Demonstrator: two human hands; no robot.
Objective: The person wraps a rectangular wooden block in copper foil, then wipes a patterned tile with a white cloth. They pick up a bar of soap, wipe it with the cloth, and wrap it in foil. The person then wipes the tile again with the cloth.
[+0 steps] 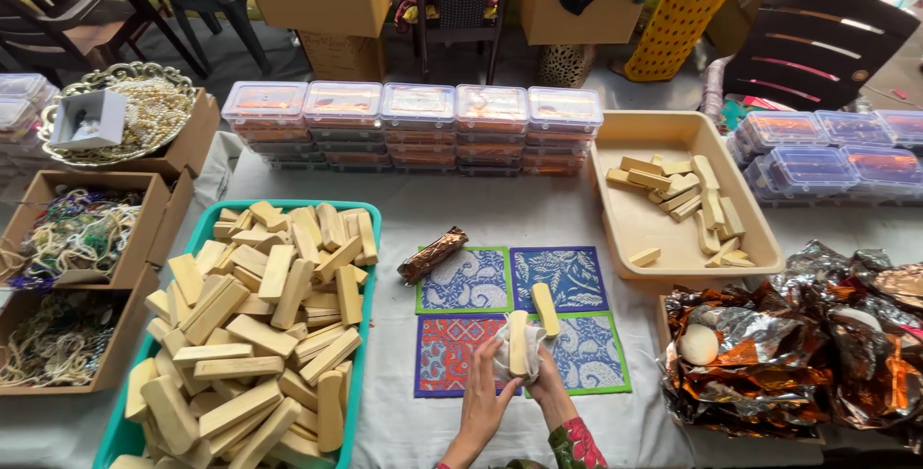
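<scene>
Pale wooden block (518, 342) upright in white cloth (502, 358) over patterned mats (468, 282), left hand (483, 394) and right hand (550, 380) closed around both, second block (545, 308) just beside, foil-wrapped bar (432, 255) near, teal tray (370, 315) of blocks at left

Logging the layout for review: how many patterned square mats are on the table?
4, in a two-by-two block: green-bordered upper left, blue-bordered upper right, red lower left, green-bordered lower right. None appear hidden.
</scene>
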